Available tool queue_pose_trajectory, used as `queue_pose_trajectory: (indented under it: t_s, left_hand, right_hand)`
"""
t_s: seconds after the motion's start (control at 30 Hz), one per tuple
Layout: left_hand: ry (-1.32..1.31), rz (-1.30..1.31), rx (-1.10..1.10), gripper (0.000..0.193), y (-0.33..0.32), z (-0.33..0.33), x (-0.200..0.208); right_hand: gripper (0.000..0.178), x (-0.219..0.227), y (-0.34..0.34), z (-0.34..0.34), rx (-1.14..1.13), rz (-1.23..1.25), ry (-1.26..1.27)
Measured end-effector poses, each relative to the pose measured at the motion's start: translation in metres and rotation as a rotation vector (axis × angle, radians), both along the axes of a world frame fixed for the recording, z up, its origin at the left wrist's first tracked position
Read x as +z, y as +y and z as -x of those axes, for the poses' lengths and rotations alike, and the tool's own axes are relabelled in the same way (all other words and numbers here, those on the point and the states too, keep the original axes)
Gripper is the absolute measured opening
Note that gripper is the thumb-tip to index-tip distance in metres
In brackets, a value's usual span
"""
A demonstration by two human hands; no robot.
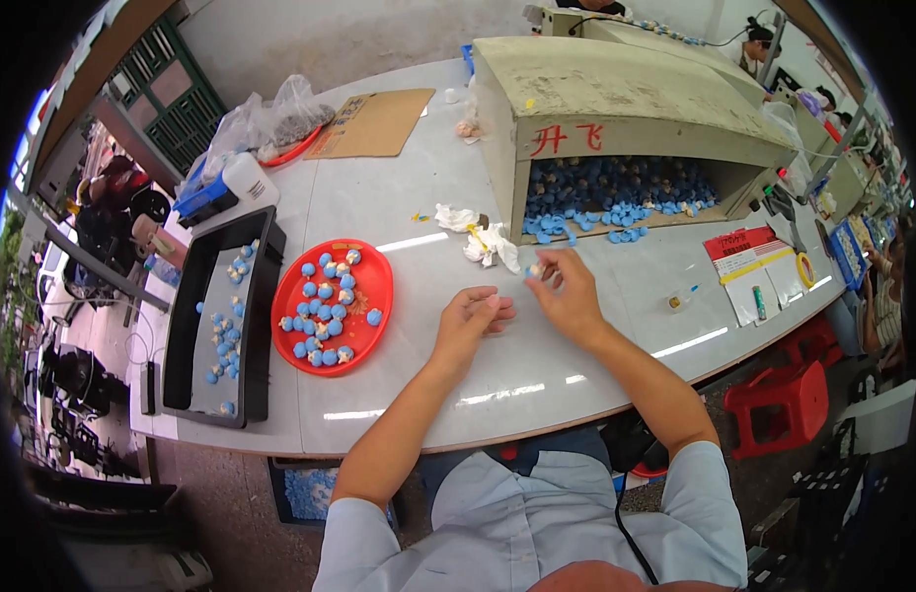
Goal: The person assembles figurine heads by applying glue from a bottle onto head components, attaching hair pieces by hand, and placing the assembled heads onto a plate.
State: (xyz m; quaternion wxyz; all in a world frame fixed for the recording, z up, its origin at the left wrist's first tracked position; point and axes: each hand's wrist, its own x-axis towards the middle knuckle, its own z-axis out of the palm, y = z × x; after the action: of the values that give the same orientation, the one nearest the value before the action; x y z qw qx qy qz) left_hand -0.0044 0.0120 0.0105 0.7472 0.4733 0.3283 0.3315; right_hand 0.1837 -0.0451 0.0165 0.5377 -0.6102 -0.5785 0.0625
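Note:
My right hand is raised over the table in front of the box-shaped housing. Its thumb and fingers pinch a small pale piece, too small to make out in detail. Close by on the left, my left hand has its fingers loosely bent and pointing toward the right hand. Nothing shows clearly in it. Just beyond both hands lie crumpled white tissues. A round red tray to the left carries several small blue balls with cream-coloured parts.
Left of the tray stands a long black bin with similar pieces. A beige housing holds a heap of blue pieces. To the right lie a small bottle, papers and tape. Red stools stand beyond the table edge.

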Motion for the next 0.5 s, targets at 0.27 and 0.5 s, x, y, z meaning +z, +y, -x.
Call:
queue_pose_trajectory:
  t_s: [0.27,0.5]
  left_hand:
    - [-0.026,0.060,-0.122,0.035,-0.011,0.000,-0.001]
    - [0.033,0.033,-0.214,0.032,-0.002,0.008,-0.011]
  right_hand:
    - [0.046,0.016,-0.039,0.039,0.067,-0.090,-0.432]
    - [0.033,-0.008,-0.140,-0.032,-0.463,0.046,-0.041]
